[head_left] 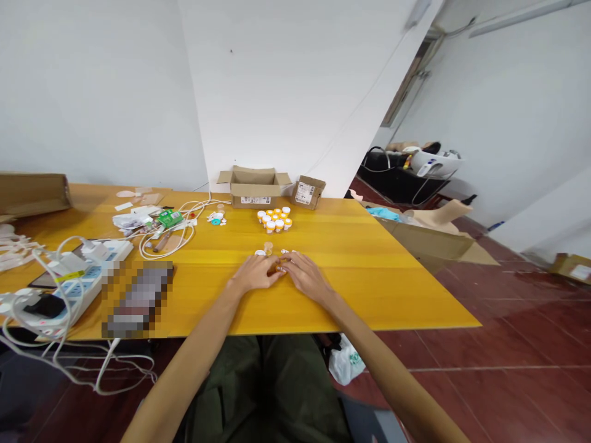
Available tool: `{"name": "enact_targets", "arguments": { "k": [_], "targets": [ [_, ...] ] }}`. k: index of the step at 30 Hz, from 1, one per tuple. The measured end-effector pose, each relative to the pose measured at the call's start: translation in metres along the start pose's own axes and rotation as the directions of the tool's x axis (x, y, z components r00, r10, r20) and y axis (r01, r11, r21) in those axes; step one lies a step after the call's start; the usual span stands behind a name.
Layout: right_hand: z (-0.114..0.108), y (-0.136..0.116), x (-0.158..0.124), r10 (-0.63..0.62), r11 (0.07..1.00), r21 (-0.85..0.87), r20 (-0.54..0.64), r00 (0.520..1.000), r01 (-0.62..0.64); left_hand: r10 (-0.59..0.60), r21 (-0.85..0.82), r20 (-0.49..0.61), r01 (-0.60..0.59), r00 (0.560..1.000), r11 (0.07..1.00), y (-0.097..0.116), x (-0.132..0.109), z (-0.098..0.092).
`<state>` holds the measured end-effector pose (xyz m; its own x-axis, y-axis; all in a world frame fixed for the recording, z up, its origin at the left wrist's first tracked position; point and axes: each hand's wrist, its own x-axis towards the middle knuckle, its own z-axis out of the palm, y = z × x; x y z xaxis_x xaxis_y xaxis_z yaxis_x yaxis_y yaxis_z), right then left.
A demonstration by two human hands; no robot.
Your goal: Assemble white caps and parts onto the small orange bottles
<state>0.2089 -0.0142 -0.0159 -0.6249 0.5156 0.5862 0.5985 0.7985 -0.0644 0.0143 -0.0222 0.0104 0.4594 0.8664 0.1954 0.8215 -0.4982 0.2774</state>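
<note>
Yellow wooden table (369, 271) is viewed from above, with both bare forearms laid across its near edge. Left hand (255, 274) and right hand (308, 278) are held together at mid-table, fingertips meeting on a small vial (280, 266) that is mostly hidden by them. Each grip is closed on that vial from its own side, apparently as a pinch. The heels of both hands are rested on the table, so the hold is likely steadied. Just beyond the fingers, a loose vial (268, 247) and a white cap (260, 253) are set within easy reach. Further back, a cluster of orange-capped vials (275, 220) is stood upright, bunched close. Behind it an open cardboard box (255, 187) and a smaller carton (308, 191) are placed by the wall. A power strip (95, 269) with tangled cables (166, 237) is kept well apart at left.
</note>
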Motion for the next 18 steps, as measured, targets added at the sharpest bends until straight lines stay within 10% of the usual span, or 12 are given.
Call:
{"name": "enact_targets", "arguments": {
  "k": [18],
  "targets": [
    [-0.0005, -0.0018, -0.0092, 0.031, 0.997, -0.076, 0.036, 0.999, -0.029, 0.03, -0.051, -0.031, -0.032, 0.999, 0.998, -0.0034, 0.0011, 0.0025]
  ]
}}
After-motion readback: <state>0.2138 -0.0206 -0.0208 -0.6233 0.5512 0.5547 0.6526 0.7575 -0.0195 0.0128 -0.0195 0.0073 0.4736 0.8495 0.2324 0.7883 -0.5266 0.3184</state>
